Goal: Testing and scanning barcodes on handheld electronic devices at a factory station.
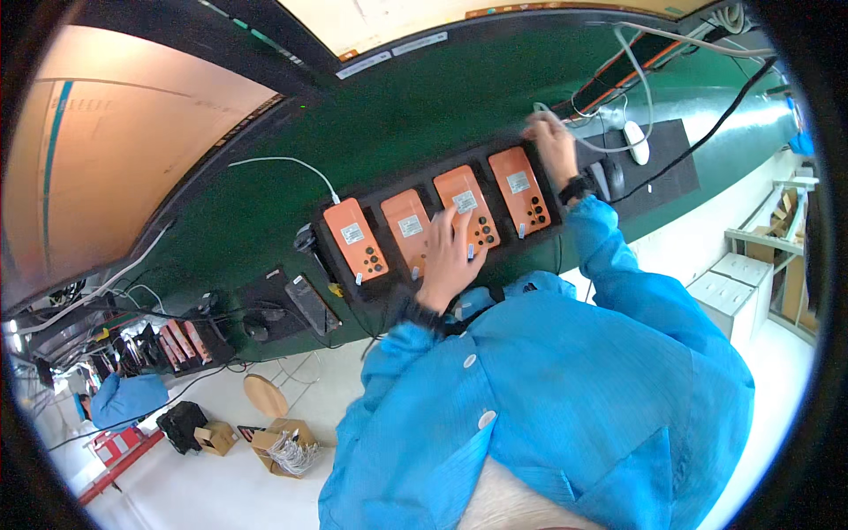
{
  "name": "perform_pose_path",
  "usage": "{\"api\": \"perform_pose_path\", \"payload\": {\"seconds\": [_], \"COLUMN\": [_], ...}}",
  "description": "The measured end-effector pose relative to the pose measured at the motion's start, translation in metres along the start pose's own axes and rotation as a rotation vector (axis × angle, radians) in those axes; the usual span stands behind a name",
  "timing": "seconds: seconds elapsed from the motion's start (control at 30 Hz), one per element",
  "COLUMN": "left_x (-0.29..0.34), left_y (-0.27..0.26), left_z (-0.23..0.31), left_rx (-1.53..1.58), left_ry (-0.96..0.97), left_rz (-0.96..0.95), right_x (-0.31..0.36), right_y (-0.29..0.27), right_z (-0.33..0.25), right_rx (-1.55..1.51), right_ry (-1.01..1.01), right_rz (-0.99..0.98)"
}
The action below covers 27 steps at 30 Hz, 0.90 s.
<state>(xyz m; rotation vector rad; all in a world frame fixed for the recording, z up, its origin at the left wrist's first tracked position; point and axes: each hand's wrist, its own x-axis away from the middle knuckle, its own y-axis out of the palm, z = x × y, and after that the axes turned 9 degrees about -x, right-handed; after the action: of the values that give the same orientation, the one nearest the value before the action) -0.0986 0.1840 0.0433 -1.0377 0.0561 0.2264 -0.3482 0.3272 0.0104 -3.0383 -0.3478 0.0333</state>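
Several orange phones lie face down in a row on a black mat (402, 187), each with a white label and dark camera lenses. Over the lower parts of two middle phones rests my left hand (452, 256), its fingers spread, the fingertips at the label of the taller orange phone (459, 181). Past the top corner of the rightmost orange phone (508, 163), my right hand (555, 148) pinches the end of a white cable (579, 137); motion blurs its fingertips. Another white cable (296, 162) runs into the top edge of the leftmost orange phone (344, 216).
A white mouse (635, 143) and a dark mouse sit on a dark pad right of my right hand. Large lit screens stand along the bench's far side. Left are a dark handheld device (311, 305), more phones and cables. A person in blue (128, 399) works farther off.
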Motion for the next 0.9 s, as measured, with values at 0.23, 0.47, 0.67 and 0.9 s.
{"api": "perform_pose_path", "payload": {"seconds": [0.23, 0.47, 0.67, 0.9], "left_x": [-0.110, -0.122, -0.126, -0.121], "left_y": [0.069, 0.083, 0.088, 0.088], "left_z": [0.009, -0.002, -0.004, -0.011], "left_rx": [-0.189, -0.211, -0.246, -0.288], "left_ry": [0.023, 0.019, -0.024, -0.015], "left_rz": [0.099, 0.087, 0.013, 0.078], "right_x": [0.031, 0.031, 0.046, 0.105], "right_y": [-0.087, -0.080, -0.101, -0.100], "right_z": [0.064, 0.091, 0.099, -0.024], "right_rx": [0.461, 0.410, 0.256, 0.230], "right_ry": [0.059, 0.406, 0.283, 0.309], "right_rz": [0.079, -0.058, 0.019, -0.124]}}
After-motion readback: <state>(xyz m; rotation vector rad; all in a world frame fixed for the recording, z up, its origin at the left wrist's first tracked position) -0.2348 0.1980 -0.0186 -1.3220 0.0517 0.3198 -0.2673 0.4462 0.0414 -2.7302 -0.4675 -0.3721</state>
